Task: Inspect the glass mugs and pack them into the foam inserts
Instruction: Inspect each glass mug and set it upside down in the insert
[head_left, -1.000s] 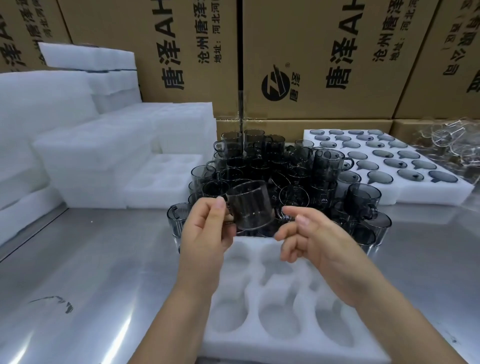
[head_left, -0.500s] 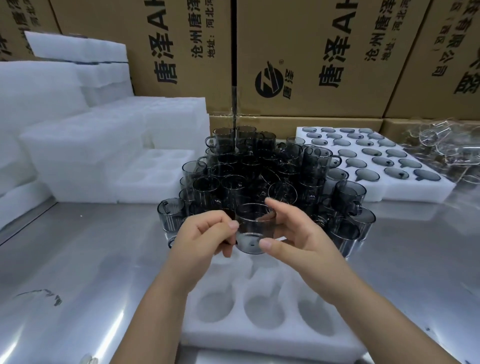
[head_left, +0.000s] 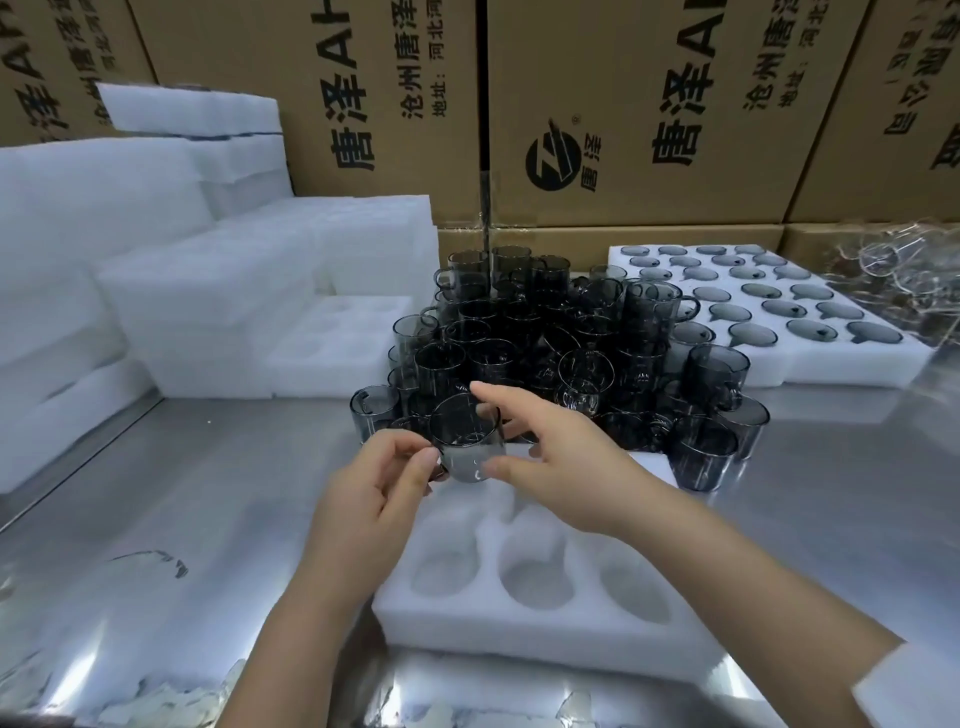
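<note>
Nearest, a white foam insert (head_left: 545, 618) lies on the steel table (head_left: 156, 519), its oval pockets bare and open upward, right under the hands so a checked mug can likely go straight down into one.

Above its far-left part both hands hold one smoky glass mug (head_left: 467, 441), upright or slightly tilted, mouth up. The left hand (head_left: 374, 483) pinches it at its left side, probably by the handle, though the fingers hide that. The right hand (head_left: 561, 467) is spread round the other side, forefinger over the far rim and thumb against the lower wall. Held this way, off the foam and between both hands, the mug can be turned to the light; this reads as inspection, with packing not yet done.

Just beyond stands a dense pile of mugs (head_left: 545, 343), stacked and crowded, touching the insert's far edge. Any reach forward risks knocking them, and the ones at the near right (head_left: 701, 452) stand just beside the insert's right corner.

Left of the pile lies a spare insert (head_left: 332, 343), then stacks of foam (head_left: 182, 291). Far right, a filled insert (head_left: 769, 312) holds mugs seated in rows, and clear glassware (head_left: 893, 270) lies beyond it. Cartons (head_left: 623, 104) wall the back.
</note>
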